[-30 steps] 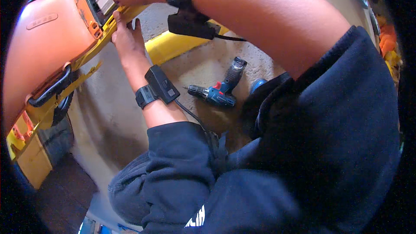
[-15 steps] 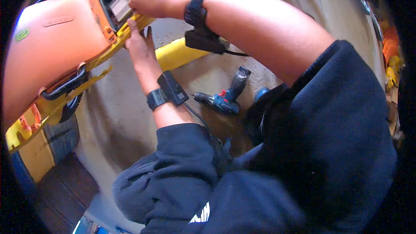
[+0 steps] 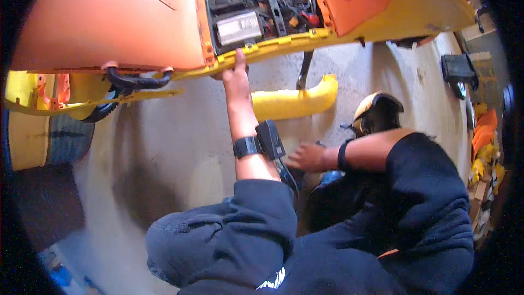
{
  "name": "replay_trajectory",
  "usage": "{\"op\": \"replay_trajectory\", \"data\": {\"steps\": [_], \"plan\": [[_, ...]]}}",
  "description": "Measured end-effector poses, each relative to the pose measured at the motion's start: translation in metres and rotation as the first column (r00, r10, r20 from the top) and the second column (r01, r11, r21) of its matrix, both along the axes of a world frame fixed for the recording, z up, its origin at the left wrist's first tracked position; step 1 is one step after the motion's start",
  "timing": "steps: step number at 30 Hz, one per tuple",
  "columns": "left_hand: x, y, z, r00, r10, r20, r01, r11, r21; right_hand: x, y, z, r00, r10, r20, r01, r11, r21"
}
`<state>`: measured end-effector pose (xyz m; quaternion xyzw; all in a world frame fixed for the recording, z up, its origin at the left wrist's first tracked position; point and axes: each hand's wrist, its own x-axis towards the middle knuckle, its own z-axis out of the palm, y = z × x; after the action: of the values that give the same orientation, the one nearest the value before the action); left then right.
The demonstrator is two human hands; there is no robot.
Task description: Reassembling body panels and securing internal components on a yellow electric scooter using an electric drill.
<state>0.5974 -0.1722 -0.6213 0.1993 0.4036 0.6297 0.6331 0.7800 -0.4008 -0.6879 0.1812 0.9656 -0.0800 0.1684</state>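
Note:
My left hand (image 3: 234, 79) grips the yellow rim (image 3: 267, 45) of a large orange-and-yellow machine body (image 3: 120, 22), its thumb up against the edge. Right above that hand is an open bay with a silver metal box (image 3: 239, 27), wiring and black parts. Low in front of me, my right hand (image 3: 308, 157) is over the floor beside my left wrist, slightly blurred, with its fingers apart and stretched to the left. It is over the place of a cordless drill, which the hand and forearm mostly hide.
A curved yellow bar (image 3: 297, 102) lies on the floor under the machine. Near my right forearm sits a round tan-and-black object (image 3: 379, 110). A black handle (image 3: 139, 80) juts from the machine's left side. Orange and yellow pieces (image 3: 483, 134) are piled along the right.
My right hand has left the silver box and dropped to the floor area by the drill. My left hand keeps hold of the rim. The view has swung right, showing more of the machine.

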Motion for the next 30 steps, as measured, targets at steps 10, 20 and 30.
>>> {"op": "replay_trajectory", "data": {"steps": [10,20,30], "plan": [[-0.009,0.008,-0.028,0.993,0.051,-0.107,-0.038,0.992,0.119,-0.017,-0.006,0.002,0.998,-0.065,0.014,0.066,0.993,-0.099],[-0.03,0.0,0.004,0.969,-0.07,-0.236,0.067,0.998,-0.019,-0.034,0.106,0.172,0.884,-0.153,0.442,0.363,0.82,-0.442],[-0.021,0.001,-0.008,0.989,-0.032,-0.144,0.045,0.995,0.093,-0.02,0.152,0.339,0.334,-0.938,-0.099,0.736,0.325,-0.594]]}}
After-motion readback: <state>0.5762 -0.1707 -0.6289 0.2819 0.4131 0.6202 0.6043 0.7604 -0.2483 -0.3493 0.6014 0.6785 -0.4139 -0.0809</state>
